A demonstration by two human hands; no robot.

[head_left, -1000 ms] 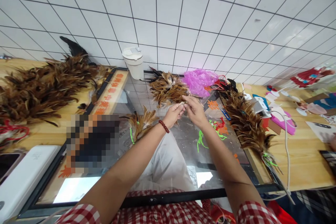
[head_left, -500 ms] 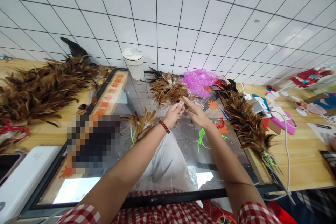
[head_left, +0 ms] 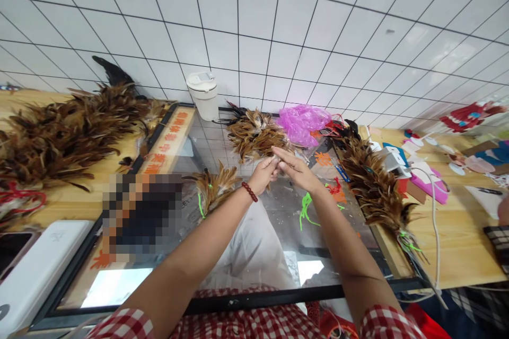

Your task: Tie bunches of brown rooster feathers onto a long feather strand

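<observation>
Over the glass top, both of my hands meet just in front of a brown feather bundle. My left hand, with a dark red bead bracelet at the wrist, is closed in a pinch; whatever lies between its fingertips is hidden. My right hand has its fingers stretched out straight over the left fingertips, with its thumb close to them. A smaller feather bunch tied with green string lies left of my hands. Loose green string lies on the right.
A white lidded cup stands by the tiled wall, and a pink plastic bag lies right of the feather bundle. Long feather strands lie at left and right. A white cable runs down the right side.
My right fingers have moved slightly to the left, over my left fingertips. The small pale bit visible there earlier is now covered. The surrounding things stay in place.
</observation>
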